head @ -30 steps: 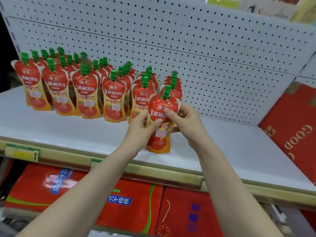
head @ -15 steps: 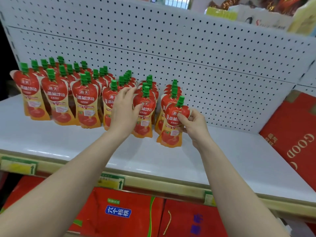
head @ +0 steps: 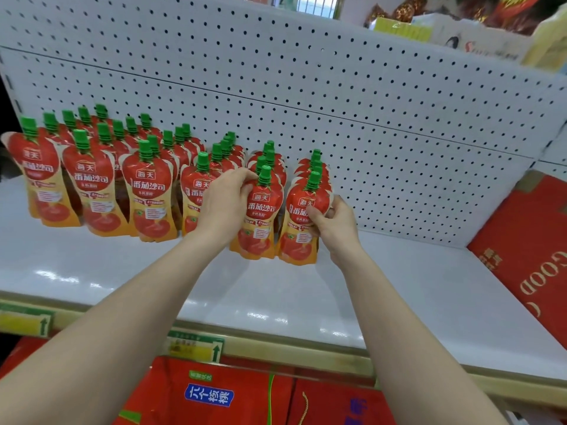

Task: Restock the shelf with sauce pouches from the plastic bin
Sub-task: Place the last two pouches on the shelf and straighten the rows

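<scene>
I note the white shelf (head: 399,302) in front of its pegboard back panel (head: 368,102), with a red carton (head: 527,256) leaning at its right end and red boxes (head: 245,400) on the level below. The shelf holds the sauce pouches (head: 147,194), upright in columns running front to back across its left half.

Since half a second ago, the left hand (head: 225,207) has come off the tops of the pouches and closed on the front pouch (head: 260,222) of the second column from the right. The end pouch (head: 296,237), then tilted, now stands upright, just beside the front pouch.

The left fingers (head: 245,180) curl round the front pouch's upper left edge. The right hand (head: 336,228) pinches the end pouch, thumb on the face; the fingers appear to wrap behind, though I cannot see them fully.
</scene>
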A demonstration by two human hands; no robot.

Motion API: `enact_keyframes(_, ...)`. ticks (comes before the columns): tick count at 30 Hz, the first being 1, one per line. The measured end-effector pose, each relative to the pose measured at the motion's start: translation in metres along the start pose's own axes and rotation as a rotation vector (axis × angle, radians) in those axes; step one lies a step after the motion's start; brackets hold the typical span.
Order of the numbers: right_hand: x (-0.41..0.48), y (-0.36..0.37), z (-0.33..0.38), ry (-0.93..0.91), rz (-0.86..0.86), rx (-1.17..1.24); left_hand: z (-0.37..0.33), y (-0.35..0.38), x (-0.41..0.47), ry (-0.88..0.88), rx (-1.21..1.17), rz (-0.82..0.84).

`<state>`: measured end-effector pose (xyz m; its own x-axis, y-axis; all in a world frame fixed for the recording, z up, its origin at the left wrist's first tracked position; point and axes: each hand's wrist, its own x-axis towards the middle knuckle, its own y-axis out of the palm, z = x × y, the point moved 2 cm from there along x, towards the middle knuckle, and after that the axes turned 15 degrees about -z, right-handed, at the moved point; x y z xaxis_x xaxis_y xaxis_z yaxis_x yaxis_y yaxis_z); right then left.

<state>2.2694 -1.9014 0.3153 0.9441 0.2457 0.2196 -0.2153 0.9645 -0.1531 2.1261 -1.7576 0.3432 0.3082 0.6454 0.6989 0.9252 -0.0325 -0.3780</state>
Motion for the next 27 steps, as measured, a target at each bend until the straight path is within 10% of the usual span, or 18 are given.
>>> enact_keyframes(22,-0.002,-0.012,0.008,-0.066,0.040,-0.168,0.004,0.004,0.009,0.001,0.003,0.048)
enact_keyframes(27,-0.031,-0.025,0.033,-0.408,-0.394,-0.246,0.008,-0.025,-0.004,0.184,-0.064,-0.204)
